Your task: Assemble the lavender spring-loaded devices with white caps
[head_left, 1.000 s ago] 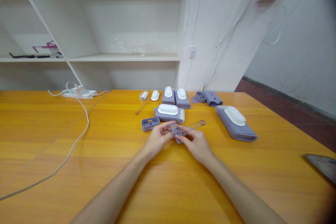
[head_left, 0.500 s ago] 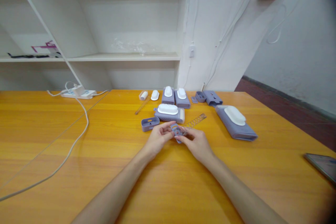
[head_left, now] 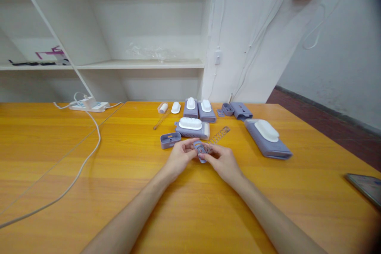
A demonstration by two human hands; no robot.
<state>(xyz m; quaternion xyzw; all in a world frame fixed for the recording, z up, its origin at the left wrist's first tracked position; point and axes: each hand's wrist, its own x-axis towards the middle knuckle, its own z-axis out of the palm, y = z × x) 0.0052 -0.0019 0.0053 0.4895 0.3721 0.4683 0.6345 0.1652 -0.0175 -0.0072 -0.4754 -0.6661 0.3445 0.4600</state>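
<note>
A small oval lilac plastic part [head_left: 197,145] with cut-outs is held at the table's middle. My left hand [head_left: 180,156] pinches its left side between thumb and fingers. From the right, my right hand [head_left: 222,161] closes on a coil spring [head_left: 219,135], whose free end sticks out up and to the right, and its thumb rests on the lilac part. The fingers hide where spring and part meet. Just behind stands a lilac box with a white bristled brush top [head_left: 191,124]. An open lilac oval shell [head_left: 170,140] lies left of it.
Further back are two lilac boxes with white tops [head_left: 191,104], a white oval cap [head_left: 176,107], another spring [head_left: 161,120] and a lilac housing [head_left: 241,110]. A larger lilac piece [head_left: 268,139] lies right. A power strip [head_left: 89,106] with cable is left, a phone-like device [head_left: 364,188] far right.
The spring's free end has drawn in slightly toward my hands and the coil looks shorter. My hands and the lilac part stay in nearly the same place.
</note>
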